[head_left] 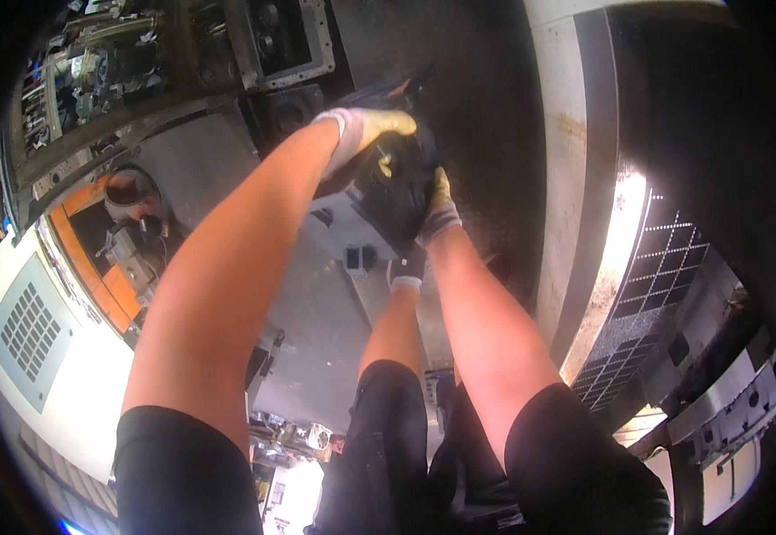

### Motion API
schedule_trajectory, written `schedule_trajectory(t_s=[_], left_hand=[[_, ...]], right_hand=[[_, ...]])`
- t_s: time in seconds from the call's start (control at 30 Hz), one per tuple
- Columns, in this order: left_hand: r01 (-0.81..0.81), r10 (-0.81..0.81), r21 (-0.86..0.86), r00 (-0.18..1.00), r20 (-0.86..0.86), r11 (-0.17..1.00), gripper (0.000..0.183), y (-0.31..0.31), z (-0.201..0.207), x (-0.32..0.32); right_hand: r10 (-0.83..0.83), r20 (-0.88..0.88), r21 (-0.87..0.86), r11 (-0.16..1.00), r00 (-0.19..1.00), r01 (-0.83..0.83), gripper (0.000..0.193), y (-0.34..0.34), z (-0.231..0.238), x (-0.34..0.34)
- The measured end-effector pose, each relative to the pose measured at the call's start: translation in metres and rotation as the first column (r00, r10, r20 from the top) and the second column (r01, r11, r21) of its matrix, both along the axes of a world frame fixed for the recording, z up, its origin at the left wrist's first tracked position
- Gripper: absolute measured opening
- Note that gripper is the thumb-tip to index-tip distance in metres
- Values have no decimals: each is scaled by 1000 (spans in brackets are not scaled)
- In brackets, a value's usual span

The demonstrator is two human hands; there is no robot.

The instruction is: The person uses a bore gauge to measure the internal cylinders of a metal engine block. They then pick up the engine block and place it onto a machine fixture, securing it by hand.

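Note:
My left hand point(372, 132), in a white glove with a yellow palm, grips the upper side of a black, bulky object point(397, 192). A yellow patch showing on the object's dark face may be part of that glove. Against the object's right side presses my right hand point(439, 212), gloved the same way, with some of its fingers hidden. The object looks dark and creased, and I cannot make out its exact kind. Just below it is a grey box-like part point(345, 227) with a small dark square opening.
A black shoe point(410, 264) of mine stands below the hands. To the left are a grey metal surface point(201, 160), a round metal part point(131, 192) and an orange frame point(94, 245). Machine parts point(85, 76) fill the upper left. A pale upright panel point(575, 178) runs along the right.

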State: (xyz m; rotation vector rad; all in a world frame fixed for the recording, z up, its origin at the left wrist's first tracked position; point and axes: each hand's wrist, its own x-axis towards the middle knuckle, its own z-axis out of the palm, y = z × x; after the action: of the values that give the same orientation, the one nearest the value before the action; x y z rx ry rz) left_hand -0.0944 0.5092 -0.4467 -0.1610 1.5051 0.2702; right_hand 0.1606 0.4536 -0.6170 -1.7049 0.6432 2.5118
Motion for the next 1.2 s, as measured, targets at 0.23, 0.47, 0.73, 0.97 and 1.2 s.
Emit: schedule_trajectory(t_s=[0.23,0.47,0.73,0.97,1.2], left_hand=[[-71,72,59,997,-28,996,40,-7,24,23],[-283,396,517,911,-119,808,58,-165,57,76],[-438,537,468,838,-96,768,57,-181,190,134],[-538,607,535,793,58,652,82,-248,365,196],[-873,856,257,470,216,415,59,-222,398,167]], right_hand=[[128,60,36,991,990,-130,90,11,-7,25],[69,12,342,937,998,-69,79,27,143,28],[271,523,454,713,808,-534,86,35,228,59],[354,522,517,593,776,-618,60,24,488,70],[339,676,620,216,654,-754,41,16,601,111]])
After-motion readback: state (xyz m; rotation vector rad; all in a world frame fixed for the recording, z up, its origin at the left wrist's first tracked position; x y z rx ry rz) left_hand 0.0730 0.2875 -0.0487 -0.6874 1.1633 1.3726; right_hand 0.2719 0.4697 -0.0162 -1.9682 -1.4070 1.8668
